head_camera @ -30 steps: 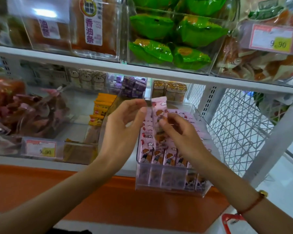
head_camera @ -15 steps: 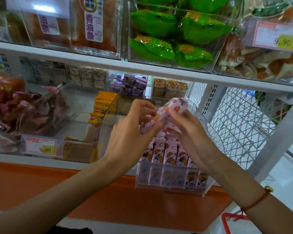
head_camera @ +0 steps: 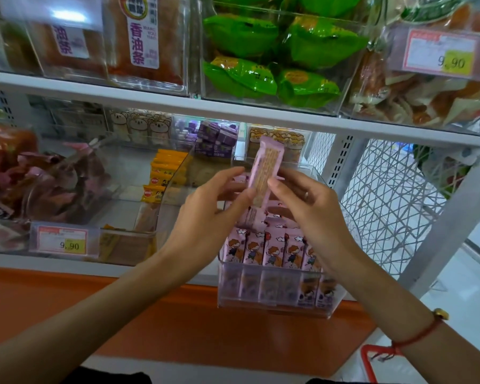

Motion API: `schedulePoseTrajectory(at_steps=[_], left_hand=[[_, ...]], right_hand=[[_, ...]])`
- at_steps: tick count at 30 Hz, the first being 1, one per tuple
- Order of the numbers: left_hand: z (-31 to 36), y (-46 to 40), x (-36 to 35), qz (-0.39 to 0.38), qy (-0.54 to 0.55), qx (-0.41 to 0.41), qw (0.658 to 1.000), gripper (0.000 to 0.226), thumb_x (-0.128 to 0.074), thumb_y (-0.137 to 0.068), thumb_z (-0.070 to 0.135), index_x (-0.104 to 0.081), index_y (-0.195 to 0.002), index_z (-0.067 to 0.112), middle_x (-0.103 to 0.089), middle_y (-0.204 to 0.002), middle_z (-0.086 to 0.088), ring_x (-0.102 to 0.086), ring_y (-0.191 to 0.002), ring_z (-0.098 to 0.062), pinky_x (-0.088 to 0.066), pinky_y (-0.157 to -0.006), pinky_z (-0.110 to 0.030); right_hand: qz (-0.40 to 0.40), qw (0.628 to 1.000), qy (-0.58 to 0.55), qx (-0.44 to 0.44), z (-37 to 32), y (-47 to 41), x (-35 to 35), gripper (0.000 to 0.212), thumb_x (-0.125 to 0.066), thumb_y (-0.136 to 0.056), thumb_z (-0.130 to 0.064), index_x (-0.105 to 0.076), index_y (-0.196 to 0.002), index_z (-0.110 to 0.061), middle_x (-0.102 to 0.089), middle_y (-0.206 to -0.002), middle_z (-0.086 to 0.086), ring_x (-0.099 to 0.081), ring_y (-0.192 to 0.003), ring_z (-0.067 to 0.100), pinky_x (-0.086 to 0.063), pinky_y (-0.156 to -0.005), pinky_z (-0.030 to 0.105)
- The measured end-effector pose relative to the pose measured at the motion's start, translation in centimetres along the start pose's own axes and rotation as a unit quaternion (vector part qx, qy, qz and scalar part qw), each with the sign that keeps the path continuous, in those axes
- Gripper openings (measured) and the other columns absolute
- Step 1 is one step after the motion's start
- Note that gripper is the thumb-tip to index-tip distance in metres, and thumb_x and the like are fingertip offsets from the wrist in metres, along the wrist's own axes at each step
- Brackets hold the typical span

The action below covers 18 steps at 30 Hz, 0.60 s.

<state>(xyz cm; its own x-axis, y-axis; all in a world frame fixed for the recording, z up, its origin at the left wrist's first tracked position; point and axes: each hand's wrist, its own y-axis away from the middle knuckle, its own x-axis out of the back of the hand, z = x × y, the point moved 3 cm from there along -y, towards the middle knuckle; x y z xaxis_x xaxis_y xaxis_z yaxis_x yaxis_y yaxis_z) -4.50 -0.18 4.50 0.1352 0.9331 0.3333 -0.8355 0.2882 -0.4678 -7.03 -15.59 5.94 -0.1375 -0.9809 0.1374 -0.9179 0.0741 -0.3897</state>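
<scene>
Above clear bin (head_camera: 275, 309) rim, left hand (head_camera: 205, 214) and right hand (head_camera: 311, 214) pinch upright pink wafer pack (head_camera: 266, 167), top just under shelf edge (head_camera: 150, 99).

Both hands (head_camera: 205, 217) (head_camera: 313, 214) hold a pink packet (head_camera: 265, 173) upright above the bin (head_camera: 275, 300).

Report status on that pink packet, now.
Left hand and right hand both pinch pink wafer packet, upright. Above clear plastic bin of matching packets. Nothing in the way.

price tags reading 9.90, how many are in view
2. The lower tag is on the left bin; the upper tag is on the top-right bin. Others may be hidden.
</scene>
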Motion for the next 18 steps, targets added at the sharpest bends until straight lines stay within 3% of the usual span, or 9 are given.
schedulePoseTrajectory(at_steps=[4, 8, 11, 14, 18], left_hand=[[0.15, -0.20, -0.56, -0.059, 0.096, 0.071, 0.991, 0.019, -0.051, -0.090, 0.038, -0.064, -0.103, 0.033, -0.073, -0.084, 0.016, -0.068, -0.073, -0.002, -0.054, -0.056, -0.016], [-0.16, -0.26, -0.91, -0.074, 0.145, 0.124, 0.979, 0.021, -0.053, -0.088, 0.042, -0.069, -0.089, 0.028, -0.074, -0.079, 0.008, -0.069, -0.069, -0.005, -0.053, -0.055, -0.015], [-0.20, -0.28, -1.09, -0.071, 0.149, 0.124, 0.978, 0.027, -0.054, -0.082, 0.047, -0.069, -0.093, 0.028, -0.074, -0.082, 0.006, -0.070, -0.073, -0.008, -0.052, -0.056, -0.014], [-0.16, -0.37, -0.91, -0.061, 0.126, 0.100, 0.985, 0.047, -0.054, -0.074, 0.053, -0.069, -0.108, 0.023, -0.074, -0.087, 0.007, -0.070, -0.080, -0.011, -0.055, -0.061, -0.018], [0.31, -0.45, -0.30, -0.034, 0.076, 0.040, 0.996, 0.053, -0.054, -0.077, 0.053, -0.060, -0.123, 0.027, -0.073, -0.096, 0.012, -0.068, -0.090, -0.003, -0.058, -0.074, -0.025]], right_hand=[[0.009, 0.996, -0.034, -0.084, 0.59, -0.12, 0.40, 0.032, -0.066, -0.083, -0.034, -0.068, -0.110, -0.016, -0.074, -0.089, 0.003, -0.071, -0.079, 0.015, -0.054, -0.069, 0.022], [0.013, 0.992, -0.056, -0.113, 0.86, -0.24, 0.54, 0.034, -0.068, -0.082, -0.035, -0.069, -0.110, -0.015, -0.074, -0.084, 0.004, -0.070, -0.070, 0.012, -0.050, -0.060, 0.015], [0.008, 0.992, -0.054, -0.116, 0.87, -0.25, 0.54, 0.035, -0.067, -0.083, -0.035, -0.067, -0.113, -0.016, -0.074, -0.084, 0.002, -0.070, -0.072, 0.012, -0.050, -0.059, 0.015], [-0.003, 0.993, -0.052, -0.108, 0.78, -0.27, 0.46, 0.035, -0.065, -0.085, -0.033, -0.064, -0.117, -0.019, -0.075, -0.082, -0.001, -0.070, -0.071, 0.010, -0.050, -0.060, 0.015], [-0.014, 0.996, -0.041, -0.079, 0.53, -0.19, 0.20, 0.035, -0.058, -0.091, -0.029, -0.057, -0.126, -0.024, -0.075, -0.089, -0.005, -0.070, -0.083, 0.009, -0.055, -0.071, 0.022]])
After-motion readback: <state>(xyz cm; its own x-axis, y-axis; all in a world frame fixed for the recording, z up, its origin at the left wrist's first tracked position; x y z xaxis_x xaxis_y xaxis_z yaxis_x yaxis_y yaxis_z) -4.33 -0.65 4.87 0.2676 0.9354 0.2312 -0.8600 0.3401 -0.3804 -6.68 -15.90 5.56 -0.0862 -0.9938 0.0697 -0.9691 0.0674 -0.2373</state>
